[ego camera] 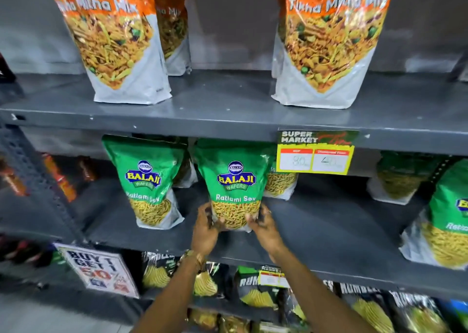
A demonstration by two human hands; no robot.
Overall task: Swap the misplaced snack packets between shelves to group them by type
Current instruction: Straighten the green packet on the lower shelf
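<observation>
Both hands, left hand (206,227) and right hand (263,227), had their fingers closed round the base of a green Ratlami Sev packet (234,183) upright on the middle shelf (329,231) among matching packets, seemingly settling it there; letting go looked next

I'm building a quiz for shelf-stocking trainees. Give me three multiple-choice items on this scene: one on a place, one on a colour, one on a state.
1. Which shelf holds the orange packets?
A top
B middle
C bottom

2. What colour is the held packet?
A black
B green
C orange

3. How is that packet gripped?
A left hand only
B both hands at its base
C not gripped

Answers:
1 A: the orange packets stand on the top shelf.
2 B: the Ratlami Sev packet is green.
3 B: the left hand and right hand clasp its lower sides.
</observation>
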